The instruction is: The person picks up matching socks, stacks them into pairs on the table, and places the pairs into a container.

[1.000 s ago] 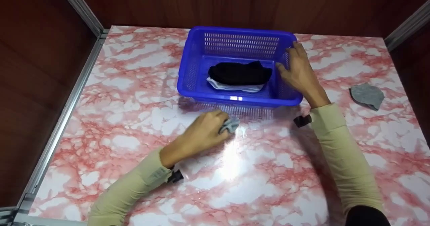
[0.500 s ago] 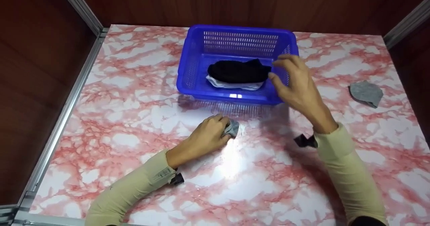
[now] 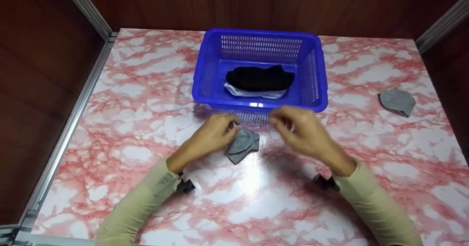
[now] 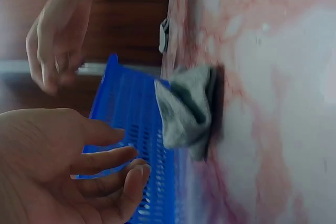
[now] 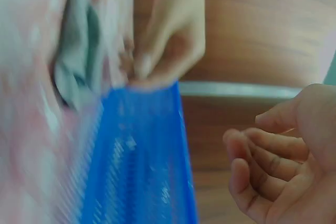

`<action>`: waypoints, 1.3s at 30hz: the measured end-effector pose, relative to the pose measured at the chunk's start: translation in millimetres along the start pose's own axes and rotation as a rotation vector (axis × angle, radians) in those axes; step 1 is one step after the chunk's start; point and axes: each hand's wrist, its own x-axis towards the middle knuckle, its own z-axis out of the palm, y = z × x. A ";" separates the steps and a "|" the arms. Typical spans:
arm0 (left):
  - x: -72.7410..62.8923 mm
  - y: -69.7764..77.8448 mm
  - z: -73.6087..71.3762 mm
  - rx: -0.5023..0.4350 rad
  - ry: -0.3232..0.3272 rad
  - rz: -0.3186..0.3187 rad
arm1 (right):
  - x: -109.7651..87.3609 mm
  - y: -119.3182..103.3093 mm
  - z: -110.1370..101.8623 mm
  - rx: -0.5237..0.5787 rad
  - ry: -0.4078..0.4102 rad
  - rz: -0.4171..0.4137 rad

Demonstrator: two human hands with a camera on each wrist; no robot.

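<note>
A small folded grey sock (image 3: 243,144) lies on the table in front of the basket, one layer folded loosely over another. Just left of it, my left hand (image 3: 210,135) hovers with bent, relaxed fingers. A gap separates those fingers from the sock (image 4: 186,111) in the left wrist view. Over the basket's front right side, my right hand (image 3: 302,130) hangs with loosely curled fingers; the right wrist view shows nothing in that hand (image 5: 283,166). Inside the blue basket (image 3: 199,66), a folded black sock (image 3: 259,78) rests on a white one (image 3: 256,93).
A second grey sock (image 3: 397,101) lies near the table's right side. The pink and white marbled table (image 3: 135,194) meets dark wood panels (image 3: 249,4) at the back and sides, with a metal rail (image 3: 75,129) along the left edge.
My left hand has let go of the grey sock, which now lies spread wider on the table. My right hand has come from the basket's right side toward the front and left.
</note>
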 end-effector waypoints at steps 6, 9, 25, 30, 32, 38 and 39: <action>2.9 -15.0 2.1 0.007 -0.106 -0.071 | -9.0 4.7 37.0 0.010 -0.203 0.099; 1.7 -16.7 5.0 0.014 -0.158 -0.123 | -9.6 10.9 53.4 0.016 -0.292 0.182; -5.2 -19.4 -7.7 -0.105 -0.254 -0.244 | -17.1 24.7 52.6 0.089 -0.403 0.405; -11.7 -24.3 -17.9 -0.092 -0.205 -0.223 | -24.6 29.1 30.4 0.016 -0.404 0.398; -14.0 -24.7 -18.1 -0.068 -0.199 -0.222 | -26.8 30.3 24.3 -0.021 -0.432 0.398; -16.5 -12.5 -15.3 0.052 -0.132 -0.184 | -29.5 20.8 11.1 -0.198 -0.409 0.400; -16.1 -10.0 -14.6 0.062 -0.116 -0.149 | -29.7 17.9 11.3 -0.229 -0.379 0.368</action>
